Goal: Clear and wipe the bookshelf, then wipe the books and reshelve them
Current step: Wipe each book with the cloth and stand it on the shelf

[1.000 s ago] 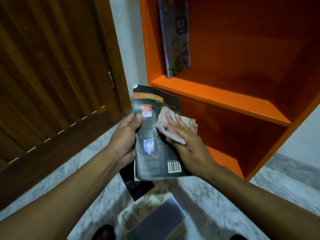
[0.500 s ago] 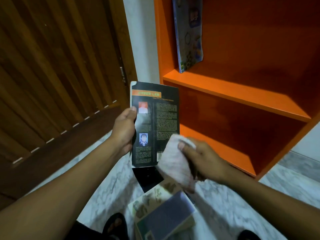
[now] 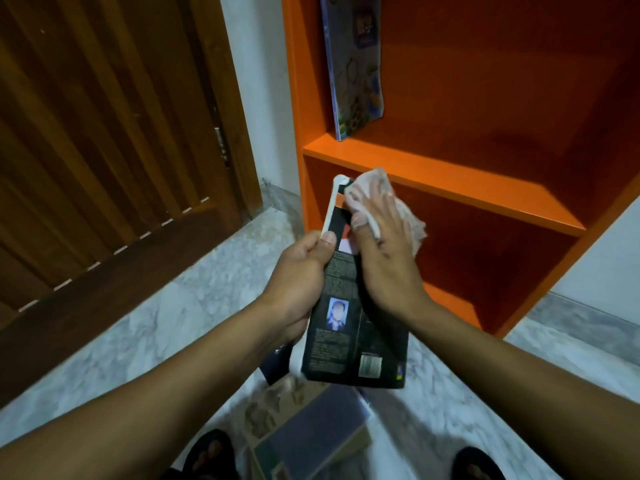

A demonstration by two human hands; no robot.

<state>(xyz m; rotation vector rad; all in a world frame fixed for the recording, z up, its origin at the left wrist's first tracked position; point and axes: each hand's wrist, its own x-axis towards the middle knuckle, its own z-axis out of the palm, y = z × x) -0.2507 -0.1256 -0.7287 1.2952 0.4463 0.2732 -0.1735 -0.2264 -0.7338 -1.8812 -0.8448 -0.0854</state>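
My left hand [image 3: 300,275] grips the left edge of a black paperback book [image 3: 346,327], back cover towards me, held up in front of the orange bookshelf [image 3: 450,181]. My right hand [image 3: 384,261] lies flat on the cover's upper half, fingers straight, pressing a pale cloth [image 3: 381,199] against the book's top. A thin blue book [image 3: 356,64] stands upright at the left end of the upper shelf. The lower shelf compartment holds nothing that I can see.
A stack of books [image 3: 304,431] lies on the marble floor [image 3: 173,323] below my hands, with a dark book [image 3: 277,362] beside it. My sandalled feet [image 3: 211,455] flank the stack. A brown wooden door [image 3: 104,150] stands at the left.
My right hand has moved with the cloth from the book's lower right corner up to its top. The book has tilted and dropped lower in view.
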